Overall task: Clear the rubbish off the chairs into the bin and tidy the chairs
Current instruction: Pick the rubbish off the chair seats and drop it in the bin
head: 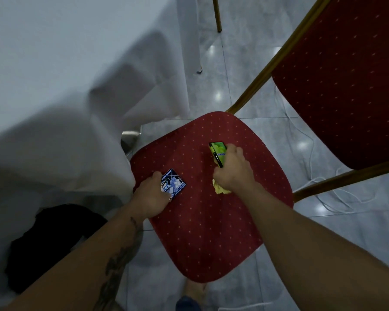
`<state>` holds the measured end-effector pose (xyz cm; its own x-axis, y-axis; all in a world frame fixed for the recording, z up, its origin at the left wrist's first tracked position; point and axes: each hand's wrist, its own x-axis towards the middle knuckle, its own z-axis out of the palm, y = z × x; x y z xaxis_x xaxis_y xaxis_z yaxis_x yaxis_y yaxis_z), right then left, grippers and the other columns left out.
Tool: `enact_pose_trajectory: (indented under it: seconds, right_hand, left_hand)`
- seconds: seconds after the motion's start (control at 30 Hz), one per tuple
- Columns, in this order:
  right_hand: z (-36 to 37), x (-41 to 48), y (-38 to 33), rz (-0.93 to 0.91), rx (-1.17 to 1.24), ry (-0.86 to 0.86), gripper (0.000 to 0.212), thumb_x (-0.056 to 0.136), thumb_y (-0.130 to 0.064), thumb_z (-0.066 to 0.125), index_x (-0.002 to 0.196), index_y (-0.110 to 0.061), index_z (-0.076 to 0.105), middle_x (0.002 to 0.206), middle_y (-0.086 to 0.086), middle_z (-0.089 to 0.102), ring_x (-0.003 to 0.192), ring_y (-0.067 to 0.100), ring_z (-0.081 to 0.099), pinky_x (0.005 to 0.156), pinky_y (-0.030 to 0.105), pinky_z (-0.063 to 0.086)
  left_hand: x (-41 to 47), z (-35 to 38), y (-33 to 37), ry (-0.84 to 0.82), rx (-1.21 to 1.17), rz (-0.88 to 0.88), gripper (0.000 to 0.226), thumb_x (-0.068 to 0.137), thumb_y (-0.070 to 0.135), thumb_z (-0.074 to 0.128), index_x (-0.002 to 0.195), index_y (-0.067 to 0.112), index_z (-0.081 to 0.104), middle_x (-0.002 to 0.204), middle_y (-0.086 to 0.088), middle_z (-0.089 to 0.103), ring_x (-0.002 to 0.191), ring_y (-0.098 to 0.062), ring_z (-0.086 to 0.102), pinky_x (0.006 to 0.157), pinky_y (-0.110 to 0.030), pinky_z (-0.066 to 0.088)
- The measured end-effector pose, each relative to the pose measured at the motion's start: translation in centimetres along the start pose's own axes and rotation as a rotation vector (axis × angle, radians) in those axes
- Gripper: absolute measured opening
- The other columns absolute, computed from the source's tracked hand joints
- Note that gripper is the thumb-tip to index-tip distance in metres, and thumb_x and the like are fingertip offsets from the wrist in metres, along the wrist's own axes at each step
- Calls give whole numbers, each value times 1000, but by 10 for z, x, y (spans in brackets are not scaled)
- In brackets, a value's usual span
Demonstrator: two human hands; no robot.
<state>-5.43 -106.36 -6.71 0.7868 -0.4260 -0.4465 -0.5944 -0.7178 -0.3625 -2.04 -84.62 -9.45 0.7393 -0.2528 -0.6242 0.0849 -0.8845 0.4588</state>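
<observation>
A red padded chair seat (207, 221) with small pale dots fills the middle of the view. My left hand (151, 198) is closed on a blue gum packet (174, 185) near the seat's left edge. My right hand (233, 171) grips a green packet (217, 151) toward the seat's far side. A crumpled yellow wrapper (220, 189) lies on the seat, partly hidden under my right wrist. The chair's red backrest (346, 81) rises at the right on a gold frame (263, 75).
A table with a long white cloth (65, 86) hangs close on the left, touching the seat's left edge. A black bag (50, 243) sits on the floor at lower left. White cables (319, 182) trail over the grey tiled floor at right. Another chair leg (217, 14) stands far back.
</observation>
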Motion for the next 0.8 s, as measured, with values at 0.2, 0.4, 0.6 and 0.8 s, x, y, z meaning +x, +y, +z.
enact_pose_trajectory:
  seconds: [0.2,0.4,0.6,0.8]
  right_hand:
    - [18,14,-22,-110,-260,-12,70,83,-21,73,139,-14,32,133,14,37,103,41,63,74,42,44]
    - [44,-9,-42,-168,-314,-5,68,84,-14,67,143,-13,33,129,14,51,107,41,64,82,45,50]
    - [69,-56,-73,-112,-83,-66,56,82,-9,59,136,-13,45,118,24,61,105,47,61,88,47,47]
    - [147,-111,-143,-165,106,-427,21,84,-7,61,105,-10,62,84,15,66,72,31,62,65,37,50]
  left_hand:
    - [-11,-9,-23,4,-246,-143,19,88,6,50,106,10,54,103,-11,63,95,-28,61,85,-41,54]
    - [-44,-15,-67,-26,-445,-234,37,65,21,55,99,13,64,94,-13,70,87,-29,68,78,-40,57]
    - [-112,-19,-124,114,-702,-356,12,84,5,58,77,14,60,75,-2,60,80,-16,56,56,-14,42]
    - [-153,-28,-217,245,-987,-563,23,92,2,49,91,16,68,86,-8,67,69,-20,61,63,-28,51]
